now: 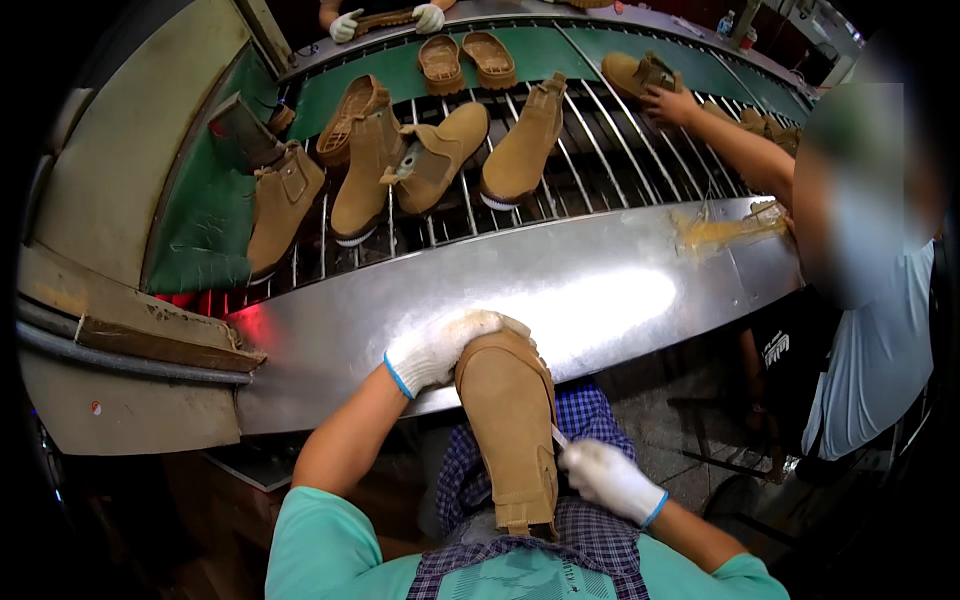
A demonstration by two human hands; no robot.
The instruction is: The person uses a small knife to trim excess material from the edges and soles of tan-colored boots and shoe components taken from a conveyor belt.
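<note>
The gloved left hand [440, 350] wraps its fingers [480, 325] over the toe of a tan suede ankle boot [510, 430]; the right hand [608, 480] pinches a thin tool [560, 437] against its side.

We see dim surroundings, harsh glare on the steel worktop [600, 300] (a red glow at left), dark curved fisheye corners, and mild blur.

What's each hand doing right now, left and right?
Left hand: closed over the toe of the tan boot.
Right hand: closed on a thin tool against the boot's side.
</note>
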